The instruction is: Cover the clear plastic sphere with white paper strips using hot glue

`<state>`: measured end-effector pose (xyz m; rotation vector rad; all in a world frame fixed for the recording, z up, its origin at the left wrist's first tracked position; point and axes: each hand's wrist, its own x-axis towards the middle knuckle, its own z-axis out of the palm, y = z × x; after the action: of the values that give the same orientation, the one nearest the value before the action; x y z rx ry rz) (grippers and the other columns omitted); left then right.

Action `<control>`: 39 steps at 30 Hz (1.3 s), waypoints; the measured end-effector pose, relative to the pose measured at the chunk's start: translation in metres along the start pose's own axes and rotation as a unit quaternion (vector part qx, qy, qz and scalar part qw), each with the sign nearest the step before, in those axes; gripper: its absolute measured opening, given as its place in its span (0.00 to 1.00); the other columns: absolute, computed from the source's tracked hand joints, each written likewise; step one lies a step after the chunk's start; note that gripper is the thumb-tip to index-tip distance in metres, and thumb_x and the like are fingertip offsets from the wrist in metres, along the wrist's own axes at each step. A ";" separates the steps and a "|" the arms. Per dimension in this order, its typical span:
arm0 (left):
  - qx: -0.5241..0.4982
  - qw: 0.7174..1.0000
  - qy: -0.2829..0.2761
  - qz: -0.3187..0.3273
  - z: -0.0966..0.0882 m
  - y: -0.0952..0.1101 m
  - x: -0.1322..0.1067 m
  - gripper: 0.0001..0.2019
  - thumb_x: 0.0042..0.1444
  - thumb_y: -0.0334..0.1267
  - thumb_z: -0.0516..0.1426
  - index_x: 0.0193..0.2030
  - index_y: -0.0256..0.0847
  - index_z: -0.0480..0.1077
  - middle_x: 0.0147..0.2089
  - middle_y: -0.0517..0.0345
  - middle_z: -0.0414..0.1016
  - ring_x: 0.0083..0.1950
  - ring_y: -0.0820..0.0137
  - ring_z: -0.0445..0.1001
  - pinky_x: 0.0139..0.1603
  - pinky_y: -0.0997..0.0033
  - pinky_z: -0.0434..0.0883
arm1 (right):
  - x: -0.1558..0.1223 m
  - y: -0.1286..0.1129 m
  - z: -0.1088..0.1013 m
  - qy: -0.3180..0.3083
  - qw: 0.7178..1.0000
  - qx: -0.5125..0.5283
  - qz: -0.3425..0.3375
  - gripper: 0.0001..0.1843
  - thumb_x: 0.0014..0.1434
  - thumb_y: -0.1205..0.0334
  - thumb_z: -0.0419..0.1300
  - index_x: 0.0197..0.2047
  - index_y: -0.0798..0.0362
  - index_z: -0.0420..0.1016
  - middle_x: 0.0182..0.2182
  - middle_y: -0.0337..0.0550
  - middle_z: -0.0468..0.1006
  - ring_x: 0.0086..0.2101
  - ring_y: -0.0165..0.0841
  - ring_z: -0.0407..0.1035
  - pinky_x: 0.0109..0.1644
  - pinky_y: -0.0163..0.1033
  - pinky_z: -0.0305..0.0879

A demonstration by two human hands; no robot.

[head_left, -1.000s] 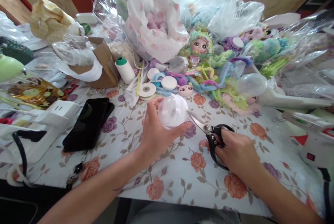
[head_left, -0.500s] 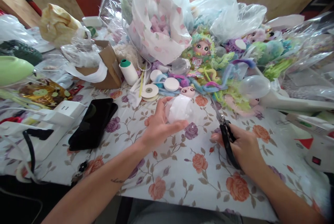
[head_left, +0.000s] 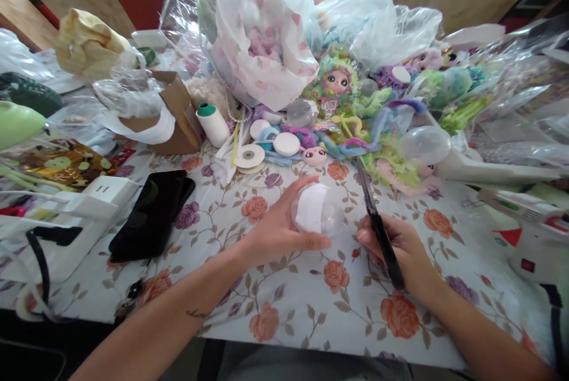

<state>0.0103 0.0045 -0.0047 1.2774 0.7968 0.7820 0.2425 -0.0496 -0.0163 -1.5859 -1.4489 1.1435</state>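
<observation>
My left hand (head_left: 278,230) is wrapped round a clear plastic ball (head_left: 316,210) with white material inside, holding it just above the floral tablecloth (head_left: 284,304). My right hand (head_left: 402,250) grips black-handled scissors (head_left: 377,224); their blades point away from me, towards a pile of colourful dolls (head_left: 342,102). The scissors stand just right of the ball and do not touch it.
A black phone (head_left: 151,212) and a white power strip (head_left: 75,206) lie at the left. A thread spool (head_left: 212,121), ribbon rolls, a cardboard box (head_left: 178,111) and plastic bags crowd the back. A white glue gun (head_left: 533,233) sits at the right.
The scissors swung from pointing left at the ball to pointing away from me. My left hand moved the ball right and lower, nearer the table.
</observation>
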 end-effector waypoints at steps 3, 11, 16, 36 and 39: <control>-0.109 0.993 0.042 -0.030 -0.003 -0.002 0.001 0.41 0.44 0.36 0.71 0.64 0.52 0.58 0.57 0.54 0.71 0.60 0.55 0.70 0.54 0.60 0.72 | 0.000 0.001 0.000 0.004 1.000 0.017 -0.001 0.24 0.55 0.39 0.64 0.26 0.51 0.68 0.15 0.32 0.64 0.17 0.26 0.55 0.21 0.35 0.51; -0.283 0.957 -0.008 -0.065 -0.003 0.000 0.003 0.18 0.59 0.40 0.60 0.55 0.41 0.66 0.52 0.49 0.74 0.51 0.59 0.75 0.49 0.58 0.76 | -0.001 0.000 0.007 -0.064 0.992 0.108 -0.013 0.22 0.59 0.39 0.62 0.36 0.52 0.74 0.17 0.34 0.70 0.18 0.30 0.64 0.24 0.36 0.59; -0.285 0.951 -0.037 -0.116 -0.005 0.006 -0.002 0.31 0.52 0.35 0.67 0.61 0.50 0.63 0.48 0.59 0.75 0.43 0.68 0.76 0.41 0.68 0.77 | -0.001 0.006 0.011 -0.102 0.980 0.163 -0.049 0.16 0.64 0.44 0.59 0.39 0.50 0.70 0.23 0.39 0.78 0.23 0.33 0.72 0.30 0.39 0.68; -0.344 0.936 0.068 -0.002 -0.015 0.000 0.008 0.23 0.61 0.45 0.61 0.61 0.42 0.65 0.61 0.48 0.73 0.63 0.55 0.73 0.59 0.54 0.74 | -0.021 0.008 0.024 -0.299 0.921 0.238 0.076 0.41 0.51 0.18 0.42 0.31 0.51 0.64 0.17 0.31 0.61 0.14 0.24 0.53 0.16 0.32 0.54; -0.354 0.931 0.087 -0.005 -0.014 0.001 0.008 0.24 0.60 0.43 0.62 0.61 0.42 0.64 0.59 0.49 0.75 0.59 0.56 0.75 0.57 0.56 0.75 | -0.026 0.013 0.024 -0.313 0.928 0.187 0.072 0.42 0.51 0.18 0.45 0.36 0.53 0.66 0.18 0.31 0.62 0.15 0.23 0.52 0.17 0.30 0.54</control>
<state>0.0025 0.0180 -0.0058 0.5597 0.5731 1.0629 0.2258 -0.0788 -0.0331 -1.1148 -1.3760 2.0085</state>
